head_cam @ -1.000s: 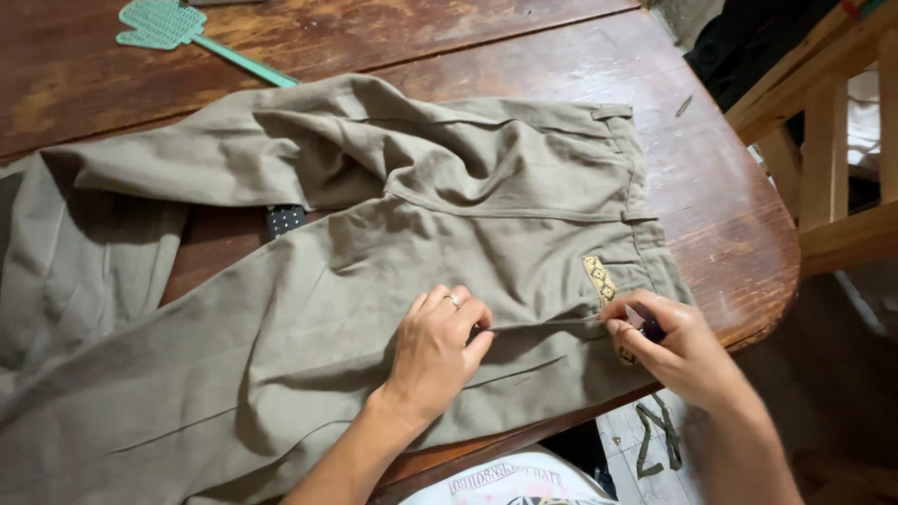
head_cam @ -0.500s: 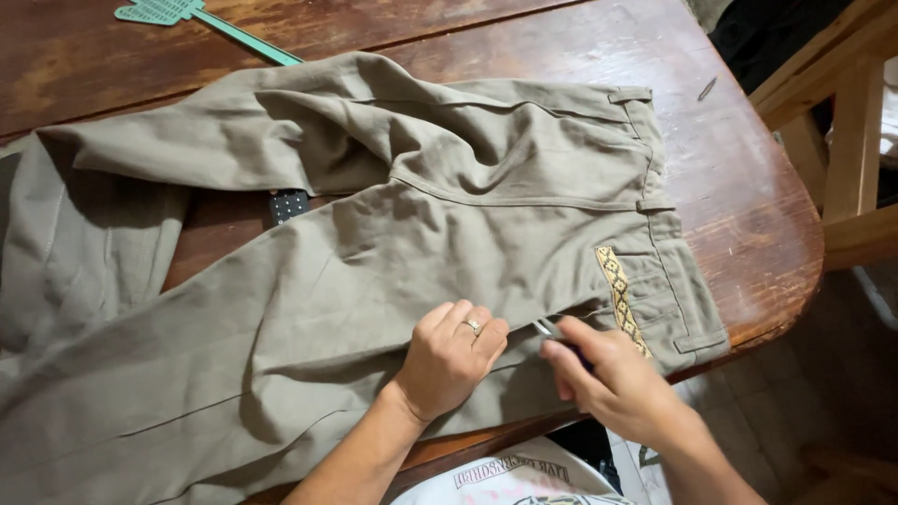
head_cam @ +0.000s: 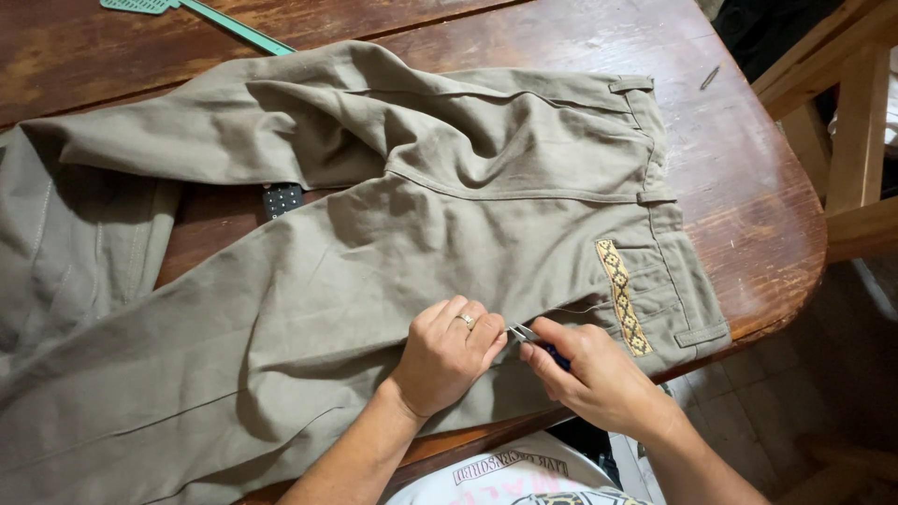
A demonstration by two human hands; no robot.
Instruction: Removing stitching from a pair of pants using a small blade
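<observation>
A dark, worn wooden table (head_cam: 748, 187) is filling most of the frame, its rounded edge curving down the right side. At the top left of the frame a green fly swatter (head_cam: 201, 14) is lying flat on the tabletop, its handle slanting toward the middle. A small black studded piece (head_cam: 282, 198) is showing at centre left, lying on the wood. Near the upper right a small dark nail-like object (head_cam: 709, 78) is resting on the table. At the far right a light wooden chair frame (head_cam: 856, 140) is standing just beside the table, above a grey tiled floor (head_cam: 776, 411) at the lower right.
</observation>
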